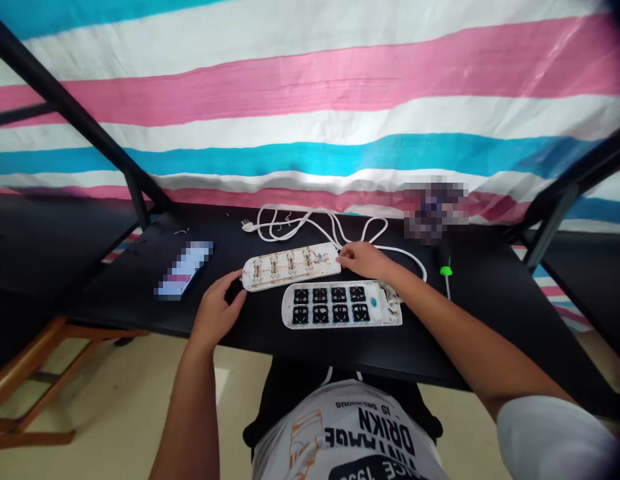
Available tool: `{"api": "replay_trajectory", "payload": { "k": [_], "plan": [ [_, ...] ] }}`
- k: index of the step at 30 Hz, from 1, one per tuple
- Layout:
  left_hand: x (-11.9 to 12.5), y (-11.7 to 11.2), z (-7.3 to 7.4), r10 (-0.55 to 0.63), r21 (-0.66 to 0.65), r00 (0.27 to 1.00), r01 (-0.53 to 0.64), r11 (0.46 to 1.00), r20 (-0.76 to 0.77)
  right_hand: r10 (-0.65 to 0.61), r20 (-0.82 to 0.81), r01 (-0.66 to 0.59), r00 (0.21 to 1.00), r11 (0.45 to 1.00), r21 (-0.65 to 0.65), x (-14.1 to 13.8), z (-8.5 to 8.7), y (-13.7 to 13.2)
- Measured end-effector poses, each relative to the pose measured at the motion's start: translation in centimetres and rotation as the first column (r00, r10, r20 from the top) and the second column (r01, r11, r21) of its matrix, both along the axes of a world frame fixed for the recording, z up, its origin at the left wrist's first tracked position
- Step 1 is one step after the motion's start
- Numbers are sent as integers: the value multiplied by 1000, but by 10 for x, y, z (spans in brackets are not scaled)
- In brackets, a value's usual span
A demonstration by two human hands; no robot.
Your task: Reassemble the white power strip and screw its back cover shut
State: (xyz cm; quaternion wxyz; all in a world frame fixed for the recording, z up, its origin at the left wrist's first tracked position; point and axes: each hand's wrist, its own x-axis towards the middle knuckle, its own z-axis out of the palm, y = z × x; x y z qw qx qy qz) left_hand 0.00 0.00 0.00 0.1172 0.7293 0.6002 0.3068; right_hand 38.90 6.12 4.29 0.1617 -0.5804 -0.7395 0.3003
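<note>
One half of an opened power strip (323, 270) lies tilted slightly on the black table, its inside up and metal contact strips showing. My left hand (220, 307) grips its left end, fingers behind the edge and thumb in front. At the opposite end, my right hand (363, 259) has its fingers closed on the corner. Nearer to me sits the other half of the power strip (330, 320), white, with several black socket inserts in two rows. My right forearm passes over its right end, where wires show. A white power cord (335, 230) loops behind both halves.
A blurred-out phone-like object (185, 270) lies to the left. On the right is a screwdriver (445, 271) with a black and green handle, beside a pixelated dark item (433, 210). Striped sheeting (310, 87) hangs behind the table (230, 333); a wooden stool (35, 380) stands lower left.
</note>
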Motion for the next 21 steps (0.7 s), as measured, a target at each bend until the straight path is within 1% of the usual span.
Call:
{"api": "replay_trajectory", "payload": {
  "k": [4, 6, 9, 14, 18, 21],
  "plan": [
    [-2, -2, 3, 16, -85, 999, -13, 996, 33, -5, -32, 3, 999, 999, -54, 5, -5, 5],
    [-2, -4, 3, 22, -106, 998, -15, 994, 66, -9, -46, 6, 999, 998, -69, 8, -7, 6],
    [-2, -5, 3, 10, -101, 994, 0, 995, 105, -15, -54, 11, 998, 998, -65, 8, -9, 6],
    [-2, -4, 4, 23, -94, 994, -13, 995, 108, 1, -71, -3, 997, 999, -37, 3, -11, 4],
    [-7, -5, 4, 65, -75, 992, -58, 996, 104, 32, -117, -35, 993, 999, -17, -4, -13, 6],
    [-10, -5, 2, 103, -53, 992, -100, 994, 71, 45, -126, -46, 991, 999, -6, -8, -11, 7]
  ]
}}
